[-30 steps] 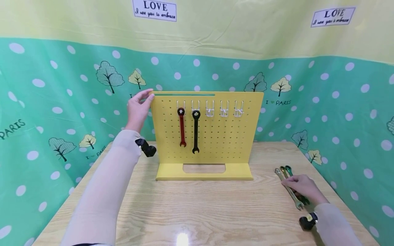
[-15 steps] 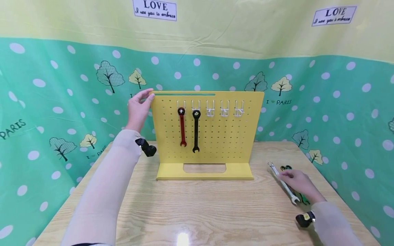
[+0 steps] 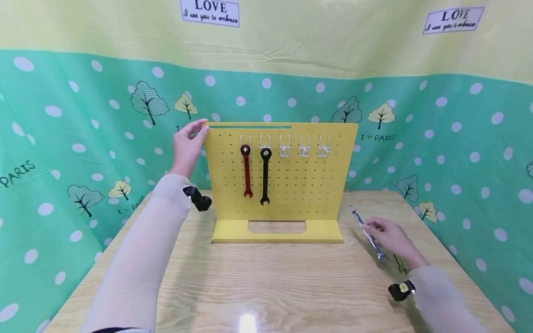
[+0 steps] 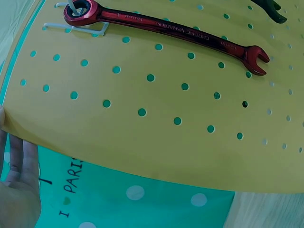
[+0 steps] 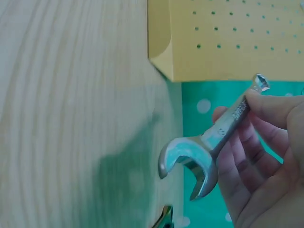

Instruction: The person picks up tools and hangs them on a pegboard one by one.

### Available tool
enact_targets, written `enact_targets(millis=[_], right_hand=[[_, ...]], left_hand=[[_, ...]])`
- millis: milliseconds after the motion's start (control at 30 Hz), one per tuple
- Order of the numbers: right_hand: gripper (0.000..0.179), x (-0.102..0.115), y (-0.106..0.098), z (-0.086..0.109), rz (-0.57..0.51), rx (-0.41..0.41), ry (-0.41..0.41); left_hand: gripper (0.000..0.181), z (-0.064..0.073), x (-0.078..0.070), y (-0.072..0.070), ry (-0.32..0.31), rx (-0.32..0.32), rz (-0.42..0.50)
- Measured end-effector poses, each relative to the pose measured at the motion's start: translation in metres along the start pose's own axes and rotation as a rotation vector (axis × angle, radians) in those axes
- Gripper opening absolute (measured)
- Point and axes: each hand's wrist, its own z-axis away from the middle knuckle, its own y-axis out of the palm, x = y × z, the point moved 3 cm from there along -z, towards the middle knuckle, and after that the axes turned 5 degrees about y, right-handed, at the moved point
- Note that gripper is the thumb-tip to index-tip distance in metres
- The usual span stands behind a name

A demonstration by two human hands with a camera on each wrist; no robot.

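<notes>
My left hand (image 3: 186,145) pinches the upper left corner of a yellow pegboard stand (image 3: 308,194). A red wrench (image 3: 247,173) and a black wrench (image 3: 265,180) hang from its two leftmost hooks; the left wrist view shows the red wrench (image 4: 175,29) up close, its ring end on the hook. To the right of the board, my right hand (image 3: 391,240) pinches a silver combination wrench (image 3: 366,233) around mid-shaft. In the right wrist view, the silver wrench (image 5: 225,130) is raised over the table, with its open end towards the camera.
Three white wire hooks (image 3: 304,147) on the board's right half bear nothing. Behind my right hand, a yellow-green wrench end (image 3: 400,264) shows on the wooden table (image 3: 266,282). A patterned curtain (image 3: 449,152) closes off the back and sides.
My right hand has lifted the silver wrench from beside the other wrenches and carried it left and farther from me, towards the board. My left hand keeps its place.
</notes>
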Motion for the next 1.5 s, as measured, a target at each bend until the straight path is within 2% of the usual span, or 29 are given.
enact_targets(millis=[167, 433, 600, 867, 1000, 1200, 1500], right_hand=[[0.038, 0.017, 0.005, -0.004, -0.048, -0.017, -0.05], [0.039, 0.051, 0.018, -0.011, -0.149, 0.011, -0.136], [0.039, 0.076, 0.028, -0.015, -0.202, 0.029, -0.159], [0.036, 0.119, 0.039, -0.022, -0.294, 0.032, -0.255], [0.035, 0.142, 0.042, -0.023, -0.34, 0.034, -0.295], [0.037, 0.171, 0.045, -0.025, -0.353, 0.034, -0.331], [0.036, 0.204, 0.044, -0.028, -0.425, 0.046, -0.402]], left_hand=[[0.034, 0.001, 0.0, 0.0, -0.009, 0.002, 0.008], [0.035, 0.0, -0.001, 0.0, -0.013, 0.005, 0.002], [0.035, 0.001, -0.001, 0.001, -0.012, 0.011, 0.005], [0.036, 0.002, -0.002, 0.001, -0.02, 0.009, 0.011], [0.038, 0.002, -0.003, 0.0, -0.019, 0.013, 0.018], [0.039, 0.001, -0.003, 0.001, -0.013, 0.013, 0.016], [0.036, 0.001, -0.002, 0.001, -0.018, 0.007, 0.012]])
